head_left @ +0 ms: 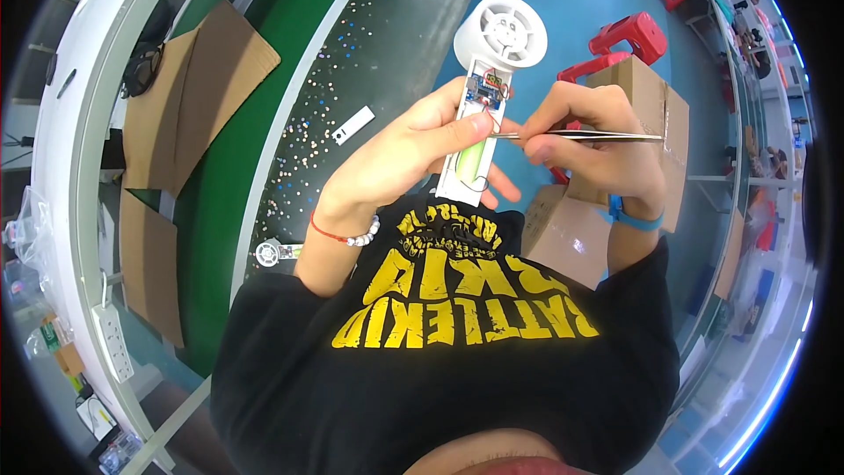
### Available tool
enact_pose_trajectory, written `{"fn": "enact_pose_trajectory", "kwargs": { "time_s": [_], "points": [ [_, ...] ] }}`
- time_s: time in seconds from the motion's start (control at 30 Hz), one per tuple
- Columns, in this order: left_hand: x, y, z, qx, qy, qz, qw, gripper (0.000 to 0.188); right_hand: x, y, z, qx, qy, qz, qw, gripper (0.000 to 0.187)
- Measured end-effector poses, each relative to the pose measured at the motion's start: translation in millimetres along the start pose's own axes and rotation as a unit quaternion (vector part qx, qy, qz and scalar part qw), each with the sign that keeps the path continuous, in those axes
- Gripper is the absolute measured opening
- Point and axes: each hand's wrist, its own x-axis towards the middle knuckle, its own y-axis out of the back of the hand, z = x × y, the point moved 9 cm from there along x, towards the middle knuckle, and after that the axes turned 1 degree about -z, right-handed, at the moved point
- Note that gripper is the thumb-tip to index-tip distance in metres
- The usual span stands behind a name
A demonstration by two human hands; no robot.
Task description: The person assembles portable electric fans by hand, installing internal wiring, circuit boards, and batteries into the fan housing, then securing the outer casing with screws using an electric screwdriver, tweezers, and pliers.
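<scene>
One small white plastic fan [488, 79], held up over the lap, past the bench [290, 114] edge: round ribbed head, flat handle opened on one circuit board and one pale green cylindrical battery. Left hand [413, 154] wrapped shut round the handle, thumb on the battery. Right hand [589, 145] pinched shut on one pair of thin steel tweezers [580, 135], tips at the handle. Three flat cardboard sheets [198, 88] along the bench's left edge.

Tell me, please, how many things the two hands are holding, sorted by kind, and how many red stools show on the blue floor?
White handheld fan with its handle open, in the left hand: 1
Metal tweezers, in the right hand: 1
Red stools: at least 5, some cut off
Total: at least 7
</scene>
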Motion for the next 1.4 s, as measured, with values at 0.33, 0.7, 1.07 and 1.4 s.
{"fn": "enact_pose_trajectory", "kwargs": {
  "time_s": [0.33, 0.7, 1.07, 1.4],
  "points": [
    [1.5, 13.7, 6.3, 0.024, -0.067, 0.078, 0.994, 0.038, -19.2, 0.5, -16.8, -0.013, -0.027, 0.055, 0.998, 0.016],
    [0.6, 17.3, 14.1, 0.043, -0.098, 0.116, 0.987, 0.040, -13.1, -14.3, 0.3, -0.015, -0.063, 0.024, 0.998, 0.010],
    [0.3, 13.5, 14.9, 0.079, -0.078, 0.117, 0.987, 0.036, -9.1, -22.7, -36.1, -0.184, 0.127, 0.010, 0.975, 0.019],
    [3.1, 0.7, -0.2, 0.057, -0.025, 0.034, 0.997, 0.039, 8.9, -27.6, -22.6, -0.077, 0.153, -0.132, 0.976, 0.017]
  ]
}}
